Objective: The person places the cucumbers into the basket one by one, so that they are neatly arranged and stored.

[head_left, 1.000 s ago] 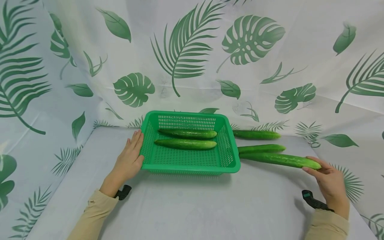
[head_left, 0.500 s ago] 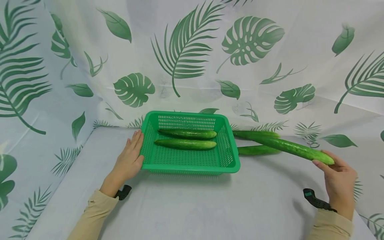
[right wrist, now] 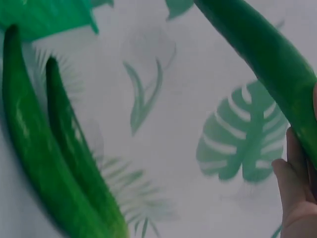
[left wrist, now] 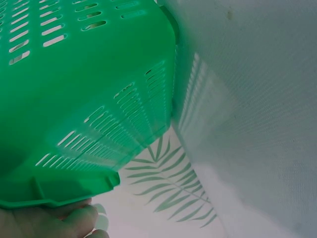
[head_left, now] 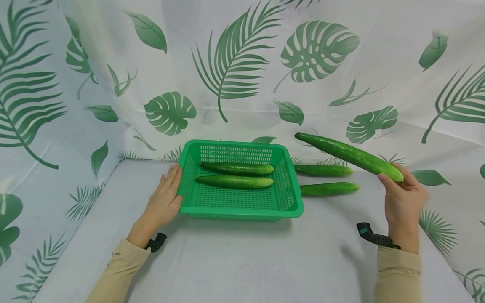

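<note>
Right hand (head_left: 404,202): thumb and fingers clamped on pale end of held cucumber (head_left: 348,153), tilted in air right of green basket (head_left: 242,213). Left hand (head_left: 164,198): fingers extended, touching basket's left side. Inner cucumbers (head_left: 234,182): two, in basket. Outer cucumbers (head_left: 329,189): two, on table (head_left: 242,261). Versus earlier frame: held cucumber raised, dark tip now visible.

Green basket (head_left: 242,213), white-and-green leaf-patterned backdrop (head_left: 254,105)
</note>
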The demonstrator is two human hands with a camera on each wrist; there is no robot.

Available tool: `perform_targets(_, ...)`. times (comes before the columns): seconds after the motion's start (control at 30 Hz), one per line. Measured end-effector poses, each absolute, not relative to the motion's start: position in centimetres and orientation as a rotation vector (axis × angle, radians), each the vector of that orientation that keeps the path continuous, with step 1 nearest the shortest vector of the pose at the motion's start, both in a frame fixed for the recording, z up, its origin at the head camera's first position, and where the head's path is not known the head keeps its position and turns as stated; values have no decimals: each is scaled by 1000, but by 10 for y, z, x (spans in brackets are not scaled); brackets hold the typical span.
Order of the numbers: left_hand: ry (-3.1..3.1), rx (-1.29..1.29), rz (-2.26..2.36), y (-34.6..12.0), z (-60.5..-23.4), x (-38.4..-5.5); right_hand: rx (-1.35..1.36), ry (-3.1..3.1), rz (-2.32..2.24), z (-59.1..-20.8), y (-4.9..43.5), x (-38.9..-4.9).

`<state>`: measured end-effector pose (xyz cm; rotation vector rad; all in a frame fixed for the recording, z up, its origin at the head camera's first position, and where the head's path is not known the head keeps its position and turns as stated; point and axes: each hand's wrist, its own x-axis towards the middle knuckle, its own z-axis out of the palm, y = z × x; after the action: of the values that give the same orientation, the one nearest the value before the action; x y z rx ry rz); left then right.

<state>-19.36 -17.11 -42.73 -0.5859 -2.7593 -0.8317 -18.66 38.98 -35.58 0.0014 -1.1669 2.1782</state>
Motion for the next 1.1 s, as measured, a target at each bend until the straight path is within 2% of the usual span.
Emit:
perform_targets(0.33,-2756,-592,-827,-171,-428,-194,212,-1295,2191,-320,327,-221)
perform_targets(0.6,-2770,-591,-821,-171,-427,-194,205,-1505,2205,-309,274,-247)
perform_targets(1.1,-2770,-594,-833,-171,-427,-195,158,-2217,1939,-342,185,-287)
